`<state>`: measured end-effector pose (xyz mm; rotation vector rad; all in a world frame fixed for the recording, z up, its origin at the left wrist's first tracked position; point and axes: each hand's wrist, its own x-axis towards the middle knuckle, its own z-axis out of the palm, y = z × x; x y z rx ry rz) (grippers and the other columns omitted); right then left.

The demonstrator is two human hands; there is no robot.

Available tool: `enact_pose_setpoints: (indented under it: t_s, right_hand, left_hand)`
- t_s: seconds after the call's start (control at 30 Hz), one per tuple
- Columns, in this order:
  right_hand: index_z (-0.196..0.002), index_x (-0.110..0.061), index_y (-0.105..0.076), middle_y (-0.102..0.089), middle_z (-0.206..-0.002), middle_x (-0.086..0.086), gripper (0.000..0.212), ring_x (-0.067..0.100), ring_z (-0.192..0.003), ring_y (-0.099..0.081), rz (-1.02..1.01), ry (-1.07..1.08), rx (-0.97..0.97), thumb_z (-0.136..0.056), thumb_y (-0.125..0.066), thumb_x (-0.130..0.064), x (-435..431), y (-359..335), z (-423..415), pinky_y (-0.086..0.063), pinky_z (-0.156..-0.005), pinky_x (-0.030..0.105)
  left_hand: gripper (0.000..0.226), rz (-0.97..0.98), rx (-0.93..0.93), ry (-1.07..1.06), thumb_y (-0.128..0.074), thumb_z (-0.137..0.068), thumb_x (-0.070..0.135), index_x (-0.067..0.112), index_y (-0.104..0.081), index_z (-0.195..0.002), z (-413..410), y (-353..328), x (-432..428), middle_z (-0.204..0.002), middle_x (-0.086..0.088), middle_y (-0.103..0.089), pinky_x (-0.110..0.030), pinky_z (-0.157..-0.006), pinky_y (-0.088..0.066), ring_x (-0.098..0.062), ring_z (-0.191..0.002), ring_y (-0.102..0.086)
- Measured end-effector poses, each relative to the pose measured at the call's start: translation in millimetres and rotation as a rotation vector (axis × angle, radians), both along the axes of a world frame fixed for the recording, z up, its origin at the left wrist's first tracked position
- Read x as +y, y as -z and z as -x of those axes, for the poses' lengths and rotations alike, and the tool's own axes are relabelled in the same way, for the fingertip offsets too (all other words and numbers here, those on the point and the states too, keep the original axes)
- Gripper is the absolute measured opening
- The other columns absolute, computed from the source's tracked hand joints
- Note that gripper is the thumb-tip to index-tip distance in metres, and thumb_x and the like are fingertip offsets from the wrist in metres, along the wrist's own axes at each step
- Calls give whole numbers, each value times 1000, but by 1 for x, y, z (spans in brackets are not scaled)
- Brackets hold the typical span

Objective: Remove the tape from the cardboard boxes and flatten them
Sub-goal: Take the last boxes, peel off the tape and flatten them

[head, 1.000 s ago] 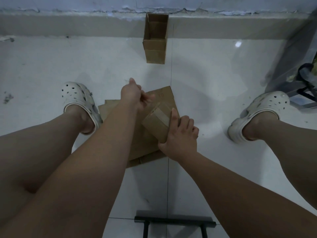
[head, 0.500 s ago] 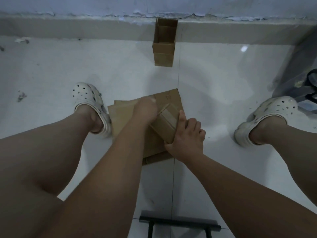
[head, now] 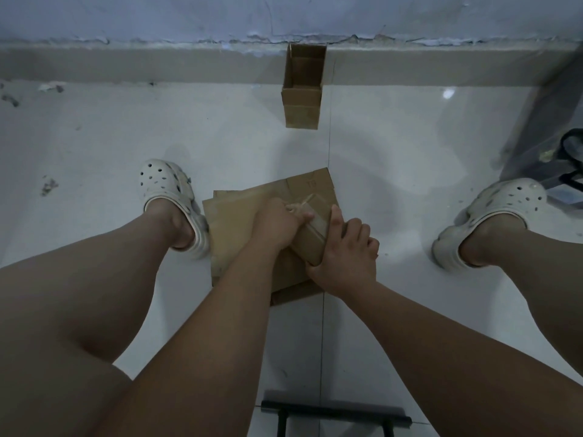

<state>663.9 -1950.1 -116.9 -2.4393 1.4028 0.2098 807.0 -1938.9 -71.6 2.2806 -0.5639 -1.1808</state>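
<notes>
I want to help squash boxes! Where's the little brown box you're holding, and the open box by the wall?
small brown cardboard box (head: pixel 312 241), head view, side face
open brown cardboard box (head: pixel 301 108), head view, front wall

A small printed mark stands on the flattened cardboard (head: pixel 303 188) in the middle of the frame, near its far edge. It looks like two digits, perhaps 19, but is too faint to be sure.

small box (head: pixel 310 238) on flattened cardboard (head: pixel 233 228) (between feet), open box (head: pixel 303 89) behind
</notes>
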Motion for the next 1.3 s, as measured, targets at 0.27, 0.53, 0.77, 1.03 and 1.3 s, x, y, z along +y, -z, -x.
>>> enact_pose_setpoints:
  t_s: [0.27,0.53,0.77,1.03,1.3]
  right_hand:
    - [-143,-17,4,-36,-120,14,112,30,-103,-38,5,-9,14,-65,-63,-60,-2,0,2,-33,-81,40]
    - [-144,-17,3,-36,-119,15,113,30,-102,-37,4,-1,2,-65,-65,-59,-2,1,2,-32,-83,41]
    - [-143,-17,3,-38,-119,15,112,31,-103,-38,10,-3,-8,-65,-66,-59,-2,2,2,-33,-82,41]
    - [-145,-19,3,-39,-117,16,114,31,-101,-38,-2,30,-49,-63,-67,-56,0,4,0,-30,-82,42]
    - [-154,-25,6,-35,-139,11,104,27,-124,-35,-136,39,-181,-79,-44,-76,-10,0,8,-27,-100,44]
  left_hand:
    - [42,15,30,118,-71,-81,38,11,-57,-111,-7,1,-1,-103,-1,-60,-27,-69,-41,-16,-93,-56]
    - [27,-30,-104,161,-65,-86,38,18,-51,-99,0,4,-5,-95,0,-57,-29,-70,-39,-17,-87,-53]
    - [25,38,-127,134,-64,-87,33,21,-48,-102,5,7,-4,-103,0,-59,-27,-63,-37,-15,-88,-52]
    - [39,183,-270,168,-62,-89,33,23,-59,-127,13,10,9,-112,-4,-55,-16,-78,-32,-18,-103,-52]
    - [56,97,-274,98,-72,-81,35,23,-53,-132,19,11,10,-109,0,-37,-22,-85,-31,-19,-109,-44]
